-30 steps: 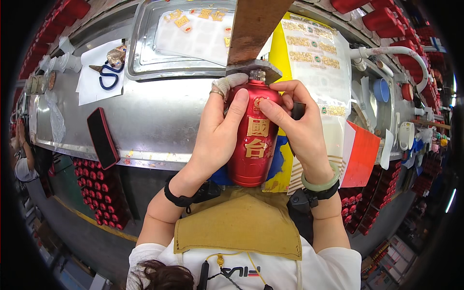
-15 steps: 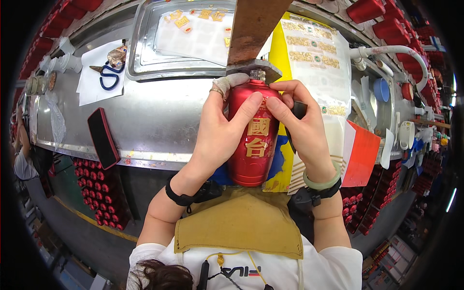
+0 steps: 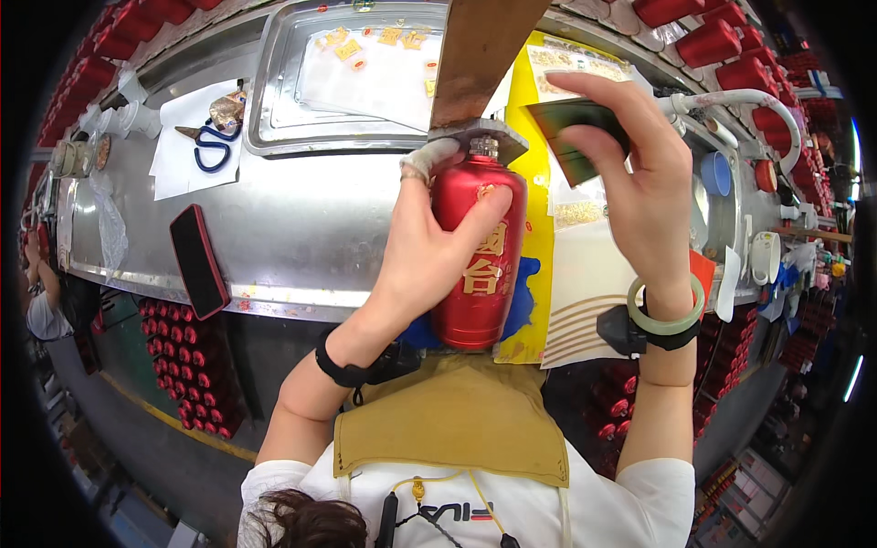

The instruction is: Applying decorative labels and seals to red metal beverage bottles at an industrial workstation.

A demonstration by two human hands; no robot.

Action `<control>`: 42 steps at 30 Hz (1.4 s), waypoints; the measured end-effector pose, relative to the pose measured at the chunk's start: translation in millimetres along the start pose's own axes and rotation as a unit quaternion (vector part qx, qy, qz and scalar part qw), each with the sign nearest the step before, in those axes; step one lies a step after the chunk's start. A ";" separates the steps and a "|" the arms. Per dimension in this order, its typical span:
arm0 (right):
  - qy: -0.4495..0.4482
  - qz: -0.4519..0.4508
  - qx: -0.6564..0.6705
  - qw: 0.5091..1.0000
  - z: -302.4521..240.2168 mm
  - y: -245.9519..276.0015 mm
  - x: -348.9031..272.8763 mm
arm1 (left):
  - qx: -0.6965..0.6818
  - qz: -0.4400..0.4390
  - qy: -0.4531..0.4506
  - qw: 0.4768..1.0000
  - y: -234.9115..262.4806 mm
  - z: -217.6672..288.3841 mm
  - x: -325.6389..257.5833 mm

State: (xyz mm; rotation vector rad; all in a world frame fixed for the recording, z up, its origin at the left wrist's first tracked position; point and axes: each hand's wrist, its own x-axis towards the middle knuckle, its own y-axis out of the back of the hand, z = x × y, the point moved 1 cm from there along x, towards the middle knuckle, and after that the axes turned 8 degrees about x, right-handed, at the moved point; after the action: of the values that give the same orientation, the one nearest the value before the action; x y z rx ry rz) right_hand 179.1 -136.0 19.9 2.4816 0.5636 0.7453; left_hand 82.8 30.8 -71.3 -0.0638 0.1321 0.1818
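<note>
A glossy red bottle (image 3: 475,310) with gold lettering lies in front of me, its clear neck against a grey metal plate (image 3: 518,139) fixed to a wooden post. My left hand (image 3: 425,242) grips the bottle's upper left side, thumb pressed across its front near a small gold emblem. White covers sit on fingertips of that hand at the bottle's shoulder. Up and to the right, apart from the bottle, my right hand (image 3: 630,155) is closed on a thin dark flat card (image 3: 577,137), held between thumb and fingers over the sheets. Blue material (image 3: 523,301) shows under the bottle.
A metal tray (image 3: 260,119) holds sheets and small gold decals. Leftward are blue-handled scissors (image 3: 216,151) on paper and a phone (image 3: 197,260). Decal sheets (image 3: 585,251) lie on a yellow board (image 3: 537,219) at right, near a white curved pipe (image 3: 744,95) and a blue cup (image 3: 716,173).
My right hand has left the bottle and moved up and to the right, carrying the dark card, which was partly hidden in the palm before. My left thumb now lies higher across the bottle.
</note>
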 end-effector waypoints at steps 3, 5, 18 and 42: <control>0.031 -0.039 0.001 0.999 -12.7 -13.7 4.3 | 0.023 -0.001 -0.021 1.000 0.7 1.5 -9.7; 0.085 -0.111 -0.024 0.990 -17.3 -19.7 6.1 | 0.006 -0.007 -0.010 1.000 1.0 4.2 -9.7; 0.031 -0.003 -0.087 0.996 13.5 -19.9 2.6 | -0.094 -0.045 0.046 0.993 9.2 5.7 -17.5; 0.139 -0.034 -0.142 0.980 -19.8 -16.8 -15.0 | -0.044 -0.090 0.002 0.995 13.7 4.0 -46.4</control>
State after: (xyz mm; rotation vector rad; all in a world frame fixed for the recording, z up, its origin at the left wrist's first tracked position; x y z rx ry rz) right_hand 151.8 -123.7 19.2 2.1019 0.5905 1.0756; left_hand 35.6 36.3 -61.8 -0.1642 0.1220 0.0077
